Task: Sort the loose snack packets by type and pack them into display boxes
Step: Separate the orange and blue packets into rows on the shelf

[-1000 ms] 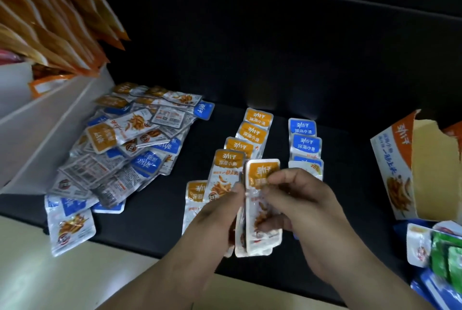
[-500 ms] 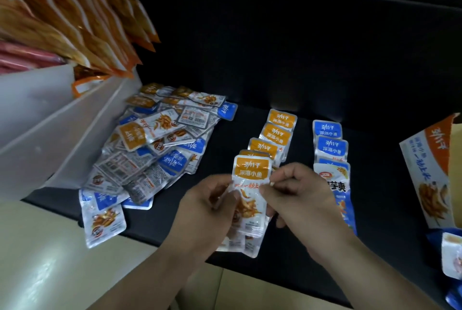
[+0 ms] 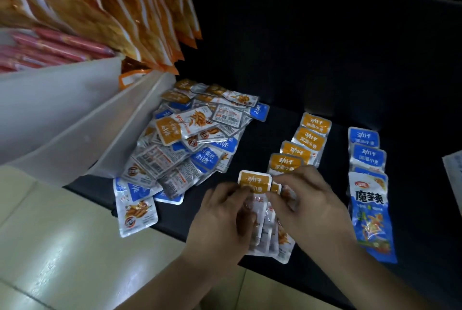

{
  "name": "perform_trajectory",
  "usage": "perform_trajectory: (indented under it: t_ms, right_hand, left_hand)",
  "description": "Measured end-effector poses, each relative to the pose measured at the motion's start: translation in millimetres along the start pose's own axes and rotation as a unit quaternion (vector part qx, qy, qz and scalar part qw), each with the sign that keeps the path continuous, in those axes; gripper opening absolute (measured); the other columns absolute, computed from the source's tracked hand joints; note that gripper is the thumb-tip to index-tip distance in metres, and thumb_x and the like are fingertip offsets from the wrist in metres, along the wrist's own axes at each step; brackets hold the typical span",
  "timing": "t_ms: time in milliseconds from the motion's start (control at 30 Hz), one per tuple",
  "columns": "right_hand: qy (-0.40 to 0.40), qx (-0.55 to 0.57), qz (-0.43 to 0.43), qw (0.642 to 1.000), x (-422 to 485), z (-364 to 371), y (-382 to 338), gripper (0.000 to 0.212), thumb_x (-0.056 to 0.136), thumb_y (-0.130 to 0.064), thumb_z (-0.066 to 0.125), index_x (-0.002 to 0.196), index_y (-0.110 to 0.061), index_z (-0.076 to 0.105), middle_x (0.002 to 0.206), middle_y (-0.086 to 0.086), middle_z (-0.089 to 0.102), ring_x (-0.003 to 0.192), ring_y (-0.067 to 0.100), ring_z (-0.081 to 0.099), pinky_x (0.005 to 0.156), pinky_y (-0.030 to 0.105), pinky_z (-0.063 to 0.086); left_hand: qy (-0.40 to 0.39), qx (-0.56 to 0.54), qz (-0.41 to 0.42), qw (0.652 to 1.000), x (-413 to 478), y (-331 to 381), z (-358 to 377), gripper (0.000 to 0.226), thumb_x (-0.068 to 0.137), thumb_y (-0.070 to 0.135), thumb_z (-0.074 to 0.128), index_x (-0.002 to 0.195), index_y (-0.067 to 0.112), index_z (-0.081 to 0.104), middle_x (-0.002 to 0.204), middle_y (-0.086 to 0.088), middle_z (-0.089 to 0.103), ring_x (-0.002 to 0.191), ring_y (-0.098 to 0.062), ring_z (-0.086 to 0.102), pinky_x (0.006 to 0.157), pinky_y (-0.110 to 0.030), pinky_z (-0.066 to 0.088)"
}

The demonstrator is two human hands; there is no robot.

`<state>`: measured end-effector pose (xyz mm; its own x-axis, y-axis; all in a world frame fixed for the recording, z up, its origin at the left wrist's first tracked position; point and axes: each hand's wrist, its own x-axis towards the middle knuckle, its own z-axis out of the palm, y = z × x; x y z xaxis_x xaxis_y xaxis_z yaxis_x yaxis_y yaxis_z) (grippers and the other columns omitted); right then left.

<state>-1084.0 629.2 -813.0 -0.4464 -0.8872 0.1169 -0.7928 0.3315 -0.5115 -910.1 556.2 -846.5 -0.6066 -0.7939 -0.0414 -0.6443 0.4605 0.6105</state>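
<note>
The left hand (image 3: 220, 219) and right hand (image 3: 307, 209) both grip a small stack of orange-topped silver foil snack packets (image 3: 255, 180), fingers curled round its edges, over the black counter (image 3: 335, 159). A loose heap of mixed packets (image 3: 190, 139) lies at ten o'clock from the hands, and an orange-topped row (image 3: 303, 139) at one o'clock.

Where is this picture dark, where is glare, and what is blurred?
Head view: dim overall, black back wall almost featureless; white glare on the pale tiled surface; hanging orange bags at top left smeared and stretched; left hand and right hand slightly soft, yet the orange-label packets they hold are partly legible.
</note>
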Motion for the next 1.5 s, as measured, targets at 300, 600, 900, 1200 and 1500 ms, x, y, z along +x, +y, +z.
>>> perform_trajectory:
  t_ms: [300,600,900,1200,1500]
  right_hand:
    - [-0.06,-0.023,-0.091,0.994,0.5,21.0,11.6,0.032,0.091,-0.042,0.054,0.112,-0.032,0.076,0.139,0.003,0.062,0.136,0.029,0.053,0.1,0.053,0.053]
    - [-0.047,0.042,-0.061,0.996,21.3,11.8,1.0,0.013,0.088,-0.028,0.076,0.101,-0.025,0.077,0.131,-0.005,0.061,0.129,0.022,0.057,0.095,0.047,0.056]
    - [-0.087,0.228,0.099,0.965,30.9,-7.0,-26.2,0.012,0.091,-0.032,0.071,0.1,-0.04,0.076,0.123,-0.026,0.057,0.125,-0.009,0.05,0.101,0.026,0.048]
    - [-0.103,0.358,0.156,0.915,34.8,-37.3,-45.9,0.042,0.087,-0.037,0.077,0.124,-0.051,0.062,0.118,-0.028,0.068,0.111,-0.015,0.06,0.084,0.011,0.049]
    - [-0.116,0.321,0.181,0.922,32.1,-58.5,-35.2,0.009,0.087,-0.042,0.074,0.085,-0.037,0.08,0.086,-0.018,0.077,0.081,-0.001,0.073,0.066,0.015,0.056]
  left_hand:
    - [0.0,-0.054,0.032,0.998,3.8,11.5,-1.1,0.03,0.096,0.035,0.054,0.125,0.035,0.063,0.123,0.019,0.056,0.104,-0.007,0.057,0.079,-0.033,0.057]
    - [0.015,0.26,-0.007,0.965,103.3,-29.4,-82.4,0.075,0.088,0.048,0.066,0.153,0.027,0.035,0.168,-0.008,0.021,0.156,-0.037,0.014,0.123,-0.058,0.023]
    - [0.102,0.284,0.053,0.952,98.8,-39.4,-79.5,0.039,0.074,0.014,0.086,0.11,0.027,0.079,0.117,0.003,0.077,0.114,-0.033,0.067,0.1,-0.057,0.049]
    - [0.108,-0.169,0.047,0.979,62.6,36.3,-113.5,0.015,0.105,0.019,0.06,0.1,0.026,0.073,0.091,0.02,0.072,0.084,-0.001,0.068,0.073,-0.02,0.054]
    - [0.032,-0.244,0.024,0.969,52.9,40.6,-95.3,0.006,0.09,0.027,0.076,0.087,0.03,0.08,0.085,0.013,0.067,0.076,-0.007,0.066,0.061,-0.014,0.049]
